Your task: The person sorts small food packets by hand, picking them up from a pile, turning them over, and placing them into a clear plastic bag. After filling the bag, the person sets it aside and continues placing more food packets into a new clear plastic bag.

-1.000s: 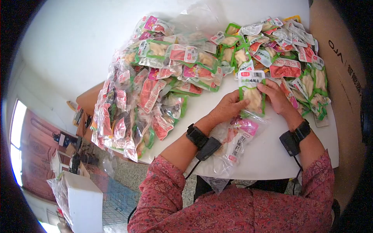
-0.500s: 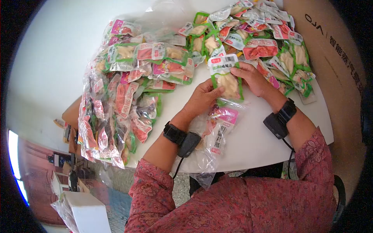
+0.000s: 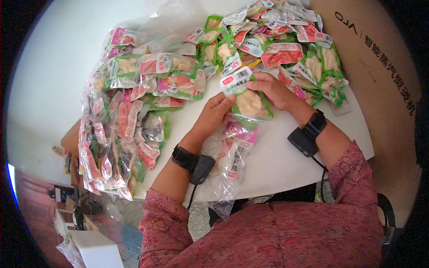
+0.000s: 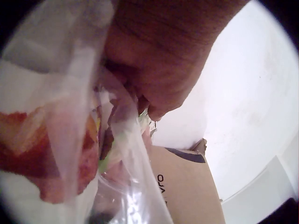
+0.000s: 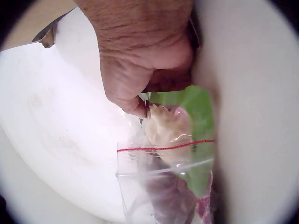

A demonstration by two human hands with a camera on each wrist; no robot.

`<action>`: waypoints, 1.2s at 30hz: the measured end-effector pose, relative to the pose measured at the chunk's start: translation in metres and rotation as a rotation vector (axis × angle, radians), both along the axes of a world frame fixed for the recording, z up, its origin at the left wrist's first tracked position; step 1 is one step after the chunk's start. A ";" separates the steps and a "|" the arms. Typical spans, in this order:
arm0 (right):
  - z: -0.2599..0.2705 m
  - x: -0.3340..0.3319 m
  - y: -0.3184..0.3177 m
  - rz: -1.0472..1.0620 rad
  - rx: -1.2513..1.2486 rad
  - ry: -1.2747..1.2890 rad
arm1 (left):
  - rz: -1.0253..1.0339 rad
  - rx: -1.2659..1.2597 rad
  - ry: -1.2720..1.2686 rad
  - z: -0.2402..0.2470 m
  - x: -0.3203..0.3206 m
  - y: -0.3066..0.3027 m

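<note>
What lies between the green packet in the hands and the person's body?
A clear plastic bag holding pink packets lies there on the white table, just below the green packet; the head view shows it.

cardboard box [image 3: 380, 116]: "智能蒸汽熨烫机" (plus Latin letters, unclear) | held packet [image 3: 248, 102]: label print too small to read

A white table [image 3: 290, 174] with a curved edge filled the middle of the frame. Behind it, across the upper left, rose a plain white wall [image 3: 49, 62], evenly lit by daylight. A tall brown cardboard box [image 3: 384, 98] with dark printed characters stood along the right side. At the lower left lay a speckled grey floor [image 3: 114, 212], a white box [image 3: 98, 250] and dark reddish furniture [image 3: 33, 196]. A strip of bright light [image 3: 10, 178] showed at the far left edge.
</note>
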State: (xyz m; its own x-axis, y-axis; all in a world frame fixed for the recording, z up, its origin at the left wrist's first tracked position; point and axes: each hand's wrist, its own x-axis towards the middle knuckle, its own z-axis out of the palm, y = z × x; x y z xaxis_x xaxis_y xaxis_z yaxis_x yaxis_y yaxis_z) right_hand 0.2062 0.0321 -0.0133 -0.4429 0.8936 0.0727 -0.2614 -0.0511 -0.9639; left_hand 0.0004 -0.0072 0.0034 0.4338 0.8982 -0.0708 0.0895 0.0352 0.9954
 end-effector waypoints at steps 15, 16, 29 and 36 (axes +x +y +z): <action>-0.001 -0.005 0.001 0.014 0.038 -0.006 | 0.049 -0.024 -0.001 0.004 0.001 -0.002; -0.001 -0.005 0.001 0.033 0.025 0.014 | 0.045 -0.024 -0.012 0.003 0.002 -0.002; 0.002 -0.003 -0.002 -0.002 0.058 -0.090 | 0.043 -0.015 -0.009 0.002 0.000 -0.001; 0.002 -0.008 -0.001 -0.020 0.141 -0.035 | 0.019 0.039 -0.005 0.003 0.000 0.000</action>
State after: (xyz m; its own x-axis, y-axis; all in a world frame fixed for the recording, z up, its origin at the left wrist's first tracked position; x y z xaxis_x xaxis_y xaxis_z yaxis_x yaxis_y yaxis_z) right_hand 0.1982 0.0310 -0.0112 -0.4295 0.8843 0.1831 -0.2270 0.0905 -0.9697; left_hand 0.0001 -0.0076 0.0060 0.4169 0.9083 -0.0337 0.0843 -0.0017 0.9964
